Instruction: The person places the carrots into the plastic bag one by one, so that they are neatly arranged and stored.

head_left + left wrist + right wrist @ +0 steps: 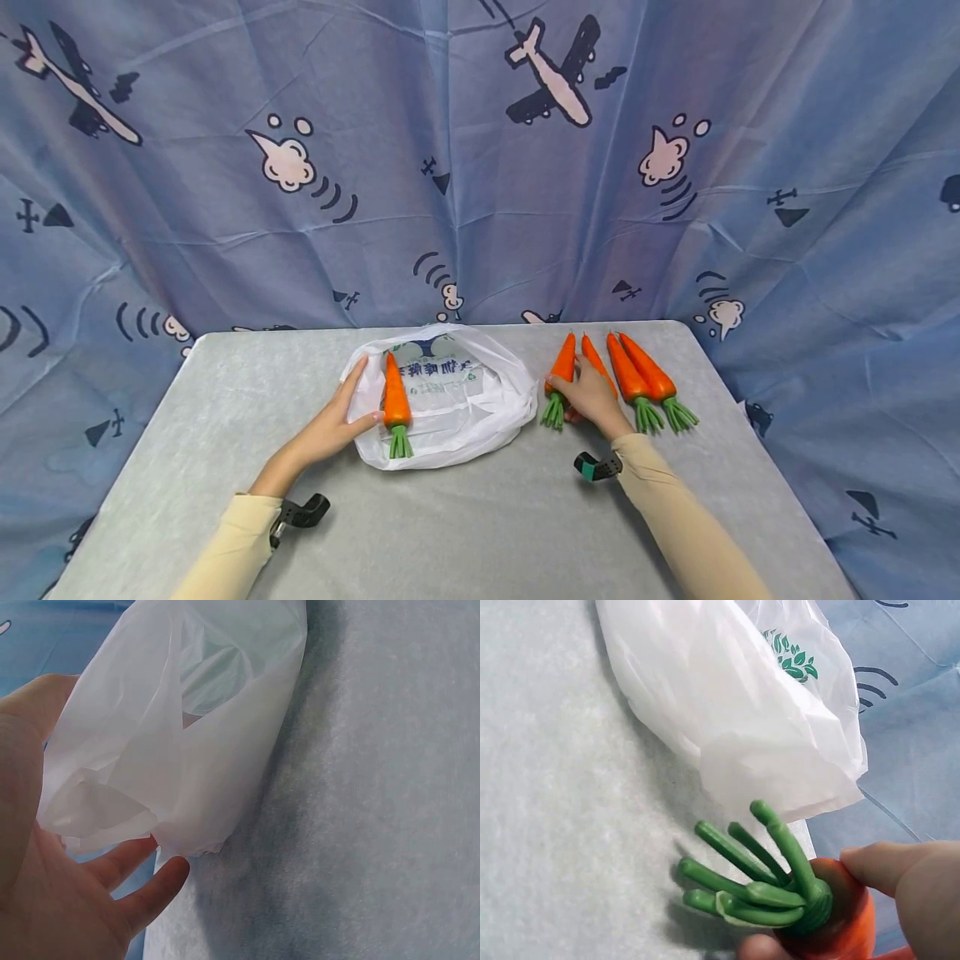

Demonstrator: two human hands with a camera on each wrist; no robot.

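Note:
A white plastic bag (480,425) with printed lettering lies spread open on the table, left of centre. One orange carrot (395,390) with short green stalks lies within its mouth, near the left side. My left hand (337,421) holds the bag's left edge, thumb beside that carrot; in the left wrist view the thin plastic sits between thumb and fingers. Right of the bag, my right hand (592,396) pinches another carrot (562,367) near its thick end. The right wrist view shows its green stalks (742,877) pointing toward the bag.
A carrot (597,360) lies partly hidden behind my right hand. Farther right, two more carrots (628,371) lie side by side, tips away from me. The pale table (450,533) ends at the back against a blue patterned curtain (465,167).

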